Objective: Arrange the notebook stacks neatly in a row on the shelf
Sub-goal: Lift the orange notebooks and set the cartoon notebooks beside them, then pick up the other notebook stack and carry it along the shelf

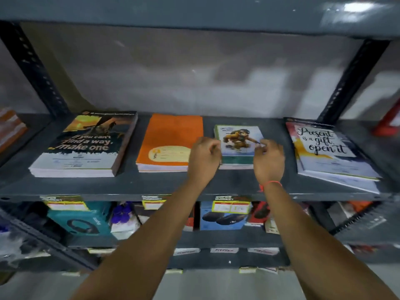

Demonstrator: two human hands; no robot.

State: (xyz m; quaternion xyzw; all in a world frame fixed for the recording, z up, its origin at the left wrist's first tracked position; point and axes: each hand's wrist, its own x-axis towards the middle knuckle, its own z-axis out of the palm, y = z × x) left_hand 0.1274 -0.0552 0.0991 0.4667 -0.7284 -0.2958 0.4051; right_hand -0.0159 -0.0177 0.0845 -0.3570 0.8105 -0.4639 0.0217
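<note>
Bracketing the small stack of notebooks with a cartoon figure on its pale cover, the person's left hand sits at its left edge and the right hand, a red thread at its wrist, at its right edge. Both have fingers curled loosely inward, fingertips touching or nearly touching the top cover; whether either truly pinches it I cannot tell. The stack lies third from the left on the dark grey metal shelf. Just beside it to the left is the orange-covered stack, then the thick black-covered stack reading "make one". Well apart on the right, the white lettered "Present is a gift" stack lies skewed, its lower books fanned out. The step in hand looks like squaring this small stack. Next, I'd judge, comes the right-hand pile: its edges tapped flush and turned parallel to the others.
</note>
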